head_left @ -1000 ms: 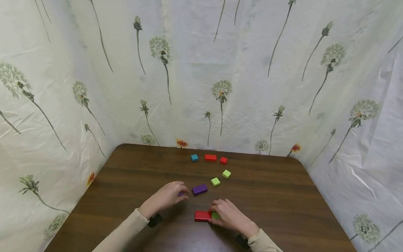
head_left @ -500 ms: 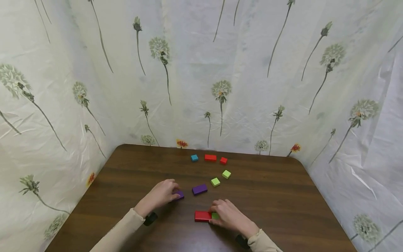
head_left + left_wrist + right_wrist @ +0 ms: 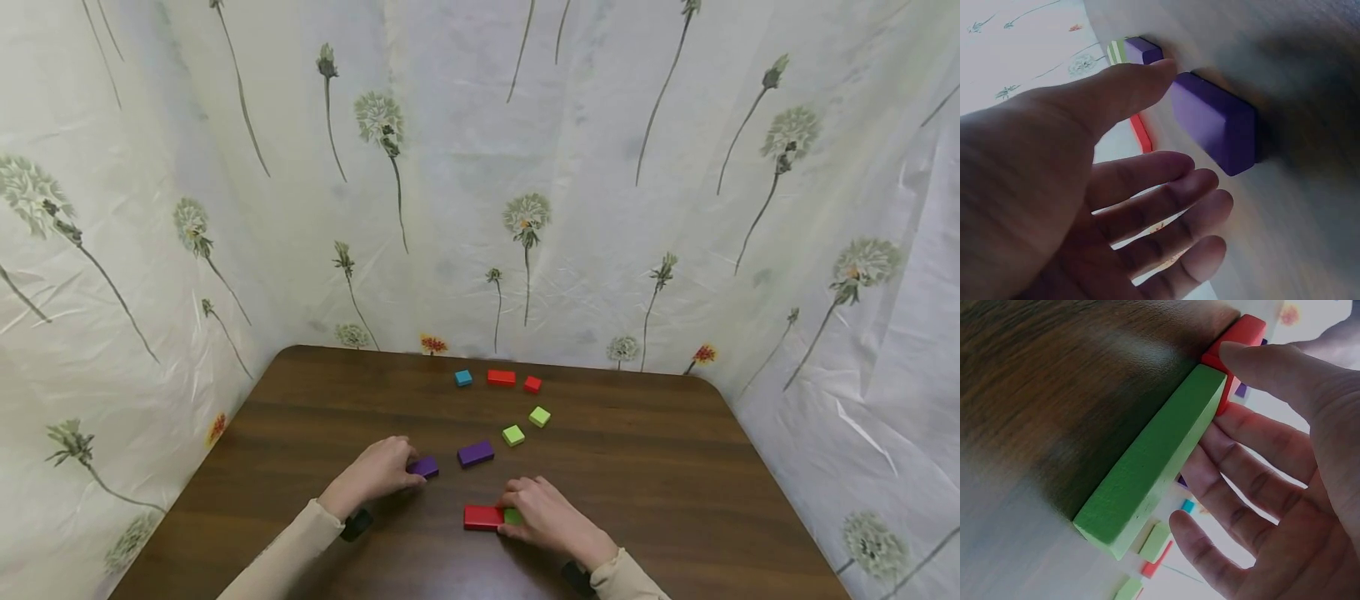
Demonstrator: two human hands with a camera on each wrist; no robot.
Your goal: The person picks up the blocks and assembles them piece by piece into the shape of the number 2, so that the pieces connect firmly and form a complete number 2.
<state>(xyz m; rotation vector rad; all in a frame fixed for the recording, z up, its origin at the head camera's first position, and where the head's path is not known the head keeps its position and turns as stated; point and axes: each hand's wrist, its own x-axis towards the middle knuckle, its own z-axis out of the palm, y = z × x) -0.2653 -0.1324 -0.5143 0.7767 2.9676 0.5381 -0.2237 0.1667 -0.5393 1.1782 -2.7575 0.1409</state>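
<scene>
In the head view, a purple block lies on the dark wooden table between the thumb and fingers of my left hand. The left wrist view shows that hand's thumb and fingers spread beside the purple block, with a gap between the index fingertip and it. To the right, a red block and a long green block lie end to end. My right hand pinches the red block's end where the two meet, thumb on one side and fingers on the other. It covers most of the green block in the head view.
A second purple block lies ahead of the hands. Beyond it are two light green blocks, one nearer and one farther. At the back are a blue block, a red bar and a small red block. A flowered curtain stands behind.
My left hand has moved left from near the middle purple block, and its fingers have drawn back, leaving more of the left purple block showing. My right hand stays in place.
</scene>
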